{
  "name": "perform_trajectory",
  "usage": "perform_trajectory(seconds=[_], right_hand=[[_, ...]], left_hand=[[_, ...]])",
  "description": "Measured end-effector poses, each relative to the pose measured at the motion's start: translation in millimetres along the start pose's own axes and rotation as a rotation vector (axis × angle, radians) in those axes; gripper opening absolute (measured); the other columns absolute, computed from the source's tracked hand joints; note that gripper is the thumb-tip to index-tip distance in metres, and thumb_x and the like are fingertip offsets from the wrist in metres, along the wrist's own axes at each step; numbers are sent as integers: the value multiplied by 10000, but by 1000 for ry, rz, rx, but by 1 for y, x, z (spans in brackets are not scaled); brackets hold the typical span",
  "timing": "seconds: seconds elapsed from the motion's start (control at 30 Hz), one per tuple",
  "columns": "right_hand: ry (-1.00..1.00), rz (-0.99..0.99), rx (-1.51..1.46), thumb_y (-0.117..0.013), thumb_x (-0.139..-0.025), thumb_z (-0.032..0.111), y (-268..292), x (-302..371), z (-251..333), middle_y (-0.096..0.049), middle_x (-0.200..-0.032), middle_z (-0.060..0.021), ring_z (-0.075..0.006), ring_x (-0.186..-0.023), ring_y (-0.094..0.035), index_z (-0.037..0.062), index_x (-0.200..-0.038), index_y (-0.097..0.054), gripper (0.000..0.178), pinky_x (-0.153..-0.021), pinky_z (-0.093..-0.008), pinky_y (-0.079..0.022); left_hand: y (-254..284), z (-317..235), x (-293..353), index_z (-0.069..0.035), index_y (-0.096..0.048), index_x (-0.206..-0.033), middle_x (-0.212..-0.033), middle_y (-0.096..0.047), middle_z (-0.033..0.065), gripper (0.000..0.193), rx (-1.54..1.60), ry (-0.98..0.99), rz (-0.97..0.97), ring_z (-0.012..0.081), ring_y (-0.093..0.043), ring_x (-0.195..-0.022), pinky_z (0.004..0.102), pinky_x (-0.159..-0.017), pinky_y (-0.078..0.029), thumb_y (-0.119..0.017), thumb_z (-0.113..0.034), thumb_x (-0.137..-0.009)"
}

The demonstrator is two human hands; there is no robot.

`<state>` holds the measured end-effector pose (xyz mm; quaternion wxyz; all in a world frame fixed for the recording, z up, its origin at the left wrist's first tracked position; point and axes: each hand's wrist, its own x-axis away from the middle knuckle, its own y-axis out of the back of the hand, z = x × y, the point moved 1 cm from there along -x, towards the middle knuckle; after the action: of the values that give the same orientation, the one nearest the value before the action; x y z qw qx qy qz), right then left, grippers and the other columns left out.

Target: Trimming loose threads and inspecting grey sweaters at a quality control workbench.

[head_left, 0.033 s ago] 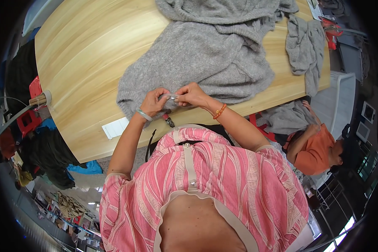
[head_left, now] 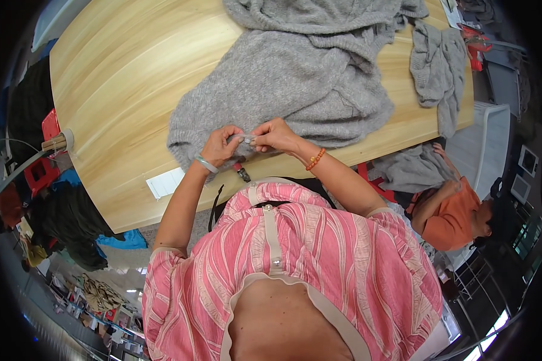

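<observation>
L hand [head_left: 218,146] & R hand [head_left: 276,137] pinch a small pale item [head_left: 247,139], too tiny to ID, nr near edge of gray sweater [head_left: 271,78] on wood table [head_left: 114,90].

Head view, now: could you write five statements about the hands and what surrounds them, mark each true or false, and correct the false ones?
1. A small pale item shows between the left hand and the right hand. True, though it is too small to identify.
2. Both wrists are bare. False: the left has a pale bangle, the right an orange bead bracelet.
3. A grey knit garment lies on the table just beyond the hands. True.
4. The tabletop is solid black. False: it is light wood-grain.
5. The co-worker on the right wears an orange top. True.
</observation>
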<state>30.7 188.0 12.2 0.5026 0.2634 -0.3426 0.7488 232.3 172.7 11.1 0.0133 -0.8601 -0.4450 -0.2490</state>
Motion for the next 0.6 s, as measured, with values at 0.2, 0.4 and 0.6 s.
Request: perform_trajectory(seconds=[0.2, 0.4, 0.6], right_hand=[[-16, 126, -103, -674, -786, 42, 1, 6, 10, -652, -730, -56, -90, -616, -597, -30, -903, -674, 137, -546, -204, -480], [21, 302, -74, -663, -823, 114, 7, 2, 12, -565, -645, 30, -48, -531, -482, 13, -845, -667, 104, -469, -194, -369], [221, 120, 422, -666, -781, 281, 3, 5, 6, -568, -585, -33, -114, -543, -502, 3, -754, -662, 280, -522, -307, -413]], left_hand=[[5, -13, 6, 0, -612, -862, -715, -574, -7, 124, 6, -17, 23, 56, -452, -638, 221, -558, -380, -592, -119, -833], [12, -18, 4, 5, -598, -873, -772, -586, -6, 139, 171, 23, 104, 54, -491, -738, 217, -651, -418, -617, -126, -831], [19, -23, 5, -9, -599, -767, -679, -589, 8, 165, -84, 26, 63, 70, -497, -653, 240, -598, -419, -694, -143, -787]])
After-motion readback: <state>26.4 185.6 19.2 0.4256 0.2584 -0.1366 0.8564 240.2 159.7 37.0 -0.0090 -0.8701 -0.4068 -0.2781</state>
